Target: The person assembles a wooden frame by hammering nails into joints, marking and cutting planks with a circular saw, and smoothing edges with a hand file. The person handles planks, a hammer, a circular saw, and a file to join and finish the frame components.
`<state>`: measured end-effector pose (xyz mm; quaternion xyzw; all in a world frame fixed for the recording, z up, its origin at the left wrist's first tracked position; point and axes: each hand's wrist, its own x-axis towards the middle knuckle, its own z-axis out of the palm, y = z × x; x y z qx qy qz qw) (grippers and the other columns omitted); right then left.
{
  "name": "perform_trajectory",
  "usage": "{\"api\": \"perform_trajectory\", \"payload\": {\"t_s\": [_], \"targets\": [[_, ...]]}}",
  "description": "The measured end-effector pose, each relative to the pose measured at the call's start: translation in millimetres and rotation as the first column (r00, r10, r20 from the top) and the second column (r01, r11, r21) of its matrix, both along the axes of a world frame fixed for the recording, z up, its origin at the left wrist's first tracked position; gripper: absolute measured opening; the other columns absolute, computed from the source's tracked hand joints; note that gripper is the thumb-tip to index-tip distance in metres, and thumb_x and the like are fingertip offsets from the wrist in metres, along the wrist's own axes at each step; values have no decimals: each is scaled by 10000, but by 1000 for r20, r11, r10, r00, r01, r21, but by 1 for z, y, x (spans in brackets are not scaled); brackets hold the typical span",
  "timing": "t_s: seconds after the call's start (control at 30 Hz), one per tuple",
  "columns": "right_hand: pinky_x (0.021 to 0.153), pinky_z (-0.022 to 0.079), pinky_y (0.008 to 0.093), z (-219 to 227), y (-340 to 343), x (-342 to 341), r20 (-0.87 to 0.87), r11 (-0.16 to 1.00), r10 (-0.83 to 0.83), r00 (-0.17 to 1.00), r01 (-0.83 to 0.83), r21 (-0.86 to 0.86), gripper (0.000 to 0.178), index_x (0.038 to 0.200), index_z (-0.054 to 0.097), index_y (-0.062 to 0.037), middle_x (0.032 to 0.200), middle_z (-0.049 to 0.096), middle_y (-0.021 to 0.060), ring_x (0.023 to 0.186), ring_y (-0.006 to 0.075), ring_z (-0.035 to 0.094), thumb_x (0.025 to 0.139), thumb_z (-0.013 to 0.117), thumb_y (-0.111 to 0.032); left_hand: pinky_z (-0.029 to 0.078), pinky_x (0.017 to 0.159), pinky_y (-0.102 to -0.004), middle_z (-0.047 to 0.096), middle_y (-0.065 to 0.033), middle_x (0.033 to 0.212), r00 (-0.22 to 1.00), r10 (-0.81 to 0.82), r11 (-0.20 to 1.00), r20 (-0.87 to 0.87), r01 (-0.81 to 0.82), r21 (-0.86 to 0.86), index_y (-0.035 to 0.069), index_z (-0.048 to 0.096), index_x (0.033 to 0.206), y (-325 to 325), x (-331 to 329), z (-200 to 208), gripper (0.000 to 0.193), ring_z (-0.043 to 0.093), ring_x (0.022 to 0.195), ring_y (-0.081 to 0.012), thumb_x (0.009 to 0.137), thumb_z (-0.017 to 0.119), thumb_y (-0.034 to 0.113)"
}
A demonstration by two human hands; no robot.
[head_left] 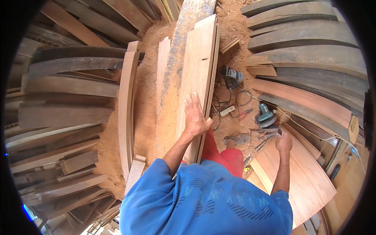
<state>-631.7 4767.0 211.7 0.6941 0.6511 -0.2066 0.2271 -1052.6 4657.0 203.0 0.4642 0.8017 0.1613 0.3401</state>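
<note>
My left hand [194, 115] rests flat on a long pale board [199, 58], fingers stretched forward and thumb over its right edge. Other boards stand or lie against this board, and all of them rest on a worn, sawdust-covered beam [170, 94]. Off to the right, my right hand [283, 141] is closed around a dark-handled tool [279, 131]. A thin grey strip seems to run left from that tool; its exact kind I cannot make out. Below the right hand lies a wide panel of joined reddish boards [303, 176].
On the sawdust floor lie a corded power tool [234, 75], a green power tool with a disc [266, 114], a white power strip [227, 110] and red-handled pliers [245, 114]. Curved planks [305, 35] are stacked at right, more planks [70, 98] at left. A tall narrow board [127, 102] stands nearer.
</note>
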Motion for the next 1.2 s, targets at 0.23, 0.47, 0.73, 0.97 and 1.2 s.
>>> {"api": "perform_trajectory", "payload": {"t_s": [0.23, 0.47, 0.73, 0.97, 1.2], "targets": [[881, 510, 480, 95, 21, -32, 248, 965, 222, 943, -177, -193, 320, 1126, 702, -54, 1054, 703, 223, 1043, 390, 661, 962, 627, -319, 93, 1182, -675, 85, -429, 1560, 999, 23, 999, 46, -21, -32, 2, -17, 1590, -2, 1, 7, 1210, 72, 1447, -635, 721, 807, 179], [544, 453, 269, 126, 26, -86, -914, 799, -283, 292, 598, -56, 231, 1117, 578, -31, 724, 559, 43, 594, 145, 542, 1068, 496, -242, 57, 1208, -626, 57, -421, 1576, 997, 33, 998, 65, -30, -55, -9, -22, 1588, 1, -2, 11, 1205, 16, 1479, -593, 707, 788, 131], [435, 364, 200, 147, 39, -145, -886, 787, -420, 198, 566, -247, 224, 1098, 549, -64, 676, 453, -35, 486, 32, 392, 1067, 519, -283, 43, 1209, -623, 62, -423, 1573, 996, 27, 1000, 90, -26, -10, -23, -6, 1584, -1, -6, 6, 1196, 7, 1484, -586, 702, 787, 126], [423, 361, 195, 148, 44, -152, -869, 769, -465, 168, 564, -302, 217, 1077, 547, -76, 667, 444, -42, 474, 24, 379, 1070, 508, -289, 48, 1198, -647, 47, -420, 1575, 996, 35, 999, 86, -33, -27, -22, -1, 1583, -2, -3, 5, 1189, -9, 1482, -589, 701, 784, 121], [416, 357, 196, 145, 44, -150, -853, 778, -467, 231, 567, -273, 210, 1074, 547, -82, 665, 443, -46, 468, 23, 377, 1068, 513, -289, 47, 1174, -691, 24, -424, 1573, 995, 30, 999, 95, -27, -32, -2, -15, 1589, 0, -2, 5, 1197, -22, 1471, -610, 703, 782, 116]]}}
